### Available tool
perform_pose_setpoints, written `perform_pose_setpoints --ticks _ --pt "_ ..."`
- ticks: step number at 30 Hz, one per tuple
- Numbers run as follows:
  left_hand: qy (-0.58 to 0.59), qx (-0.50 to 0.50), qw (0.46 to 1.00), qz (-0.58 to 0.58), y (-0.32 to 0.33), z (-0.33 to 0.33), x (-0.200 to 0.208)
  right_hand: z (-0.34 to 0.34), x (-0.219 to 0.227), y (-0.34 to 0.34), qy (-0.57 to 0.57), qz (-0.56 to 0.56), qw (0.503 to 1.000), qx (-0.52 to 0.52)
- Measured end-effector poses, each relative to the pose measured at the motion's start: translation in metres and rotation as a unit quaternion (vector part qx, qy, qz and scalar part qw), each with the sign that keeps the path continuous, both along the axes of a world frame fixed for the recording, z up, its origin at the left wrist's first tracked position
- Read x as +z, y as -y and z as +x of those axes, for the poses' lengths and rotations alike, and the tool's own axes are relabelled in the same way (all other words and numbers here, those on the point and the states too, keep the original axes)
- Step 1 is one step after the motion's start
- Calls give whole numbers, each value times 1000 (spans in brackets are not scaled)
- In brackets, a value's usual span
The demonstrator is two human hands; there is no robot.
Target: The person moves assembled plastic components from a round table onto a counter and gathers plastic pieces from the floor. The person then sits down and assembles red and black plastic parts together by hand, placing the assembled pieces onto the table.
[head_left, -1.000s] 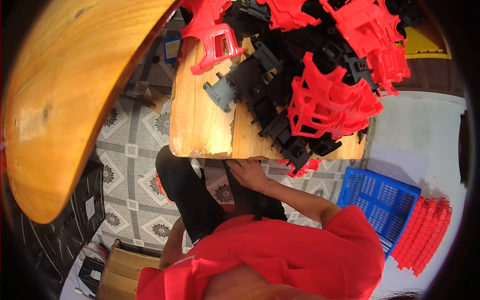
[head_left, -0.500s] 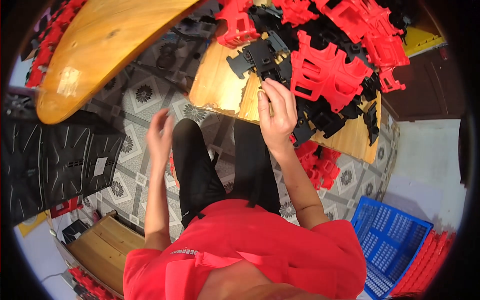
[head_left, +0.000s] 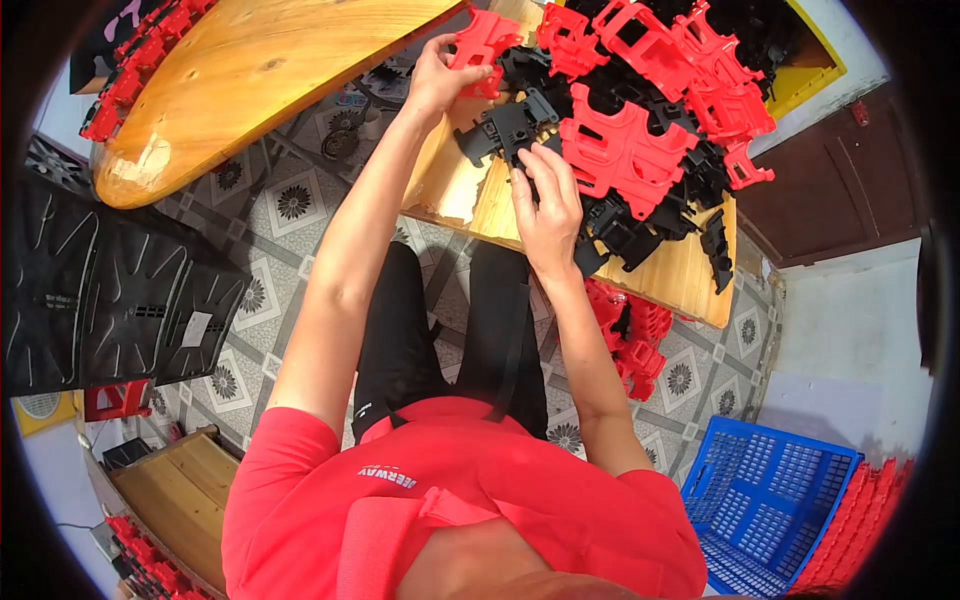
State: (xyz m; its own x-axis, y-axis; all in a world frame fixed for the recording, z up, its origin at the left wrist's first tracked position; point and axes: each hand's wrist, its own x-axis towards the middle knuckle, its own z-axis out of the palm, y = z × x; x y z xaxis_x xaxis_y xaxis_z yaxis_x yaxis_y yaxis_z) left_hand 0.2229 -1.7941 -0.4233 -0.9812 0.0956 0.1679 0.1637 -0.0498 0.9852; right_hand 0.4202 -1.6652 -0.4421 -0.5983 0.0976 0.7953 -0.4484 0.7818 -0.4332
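my left hand (head_left: 440, 80) is at the left edge of the wooden tabletop (head_left: 670, 282), toward its far end, with fingers and thumb against a red plastic frame (head_left: 488, 45); i cannot tell whether the grip has closed. my right hand (head_left: 550, 210) is relaxed and spread, gripping nothing i can see, over the near edge, its fingertips just beside a dark grey part (head_left: 512, 125). to the right of it, black plastic parts (head_left: 625, 240) lie heaped from the near edge toward the far side. a larger red frame (head_left: 625, 155) rests on the heap, and more red frames (head_left: 725, 95) lie toward the right edge. below the near edge are red pieces (head_left: 638, 345); beyond the near right corner stands a blue crate (head_left: 765, 500).
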Motion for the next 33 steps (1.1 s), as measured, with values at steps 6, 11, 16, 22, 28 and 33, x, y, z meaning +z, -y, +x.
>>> perform_pose_setpoints --ticks 6,11,16,22,28,33 --pt "-296 76 889 -341 56 113 -3 18 24 10 -18 -39 999 -22" --pt "-471 -120 756 -439 134 238 -7 70 17 28 256 -349 858 275" --pt "-479 135 807 -318 156 268 -45 118 -23 57 244 -608 726 207" --pt "103 21 925 366 89 314 -67 142 -27 84 230 -274 915 185" --pt "175 -80 902 387 111 287 -62 96 -16 -53 92 123 985 -81" --pt "187 -137 871 433 112 281 -76 79 -16 -83 200 193 960 -19"
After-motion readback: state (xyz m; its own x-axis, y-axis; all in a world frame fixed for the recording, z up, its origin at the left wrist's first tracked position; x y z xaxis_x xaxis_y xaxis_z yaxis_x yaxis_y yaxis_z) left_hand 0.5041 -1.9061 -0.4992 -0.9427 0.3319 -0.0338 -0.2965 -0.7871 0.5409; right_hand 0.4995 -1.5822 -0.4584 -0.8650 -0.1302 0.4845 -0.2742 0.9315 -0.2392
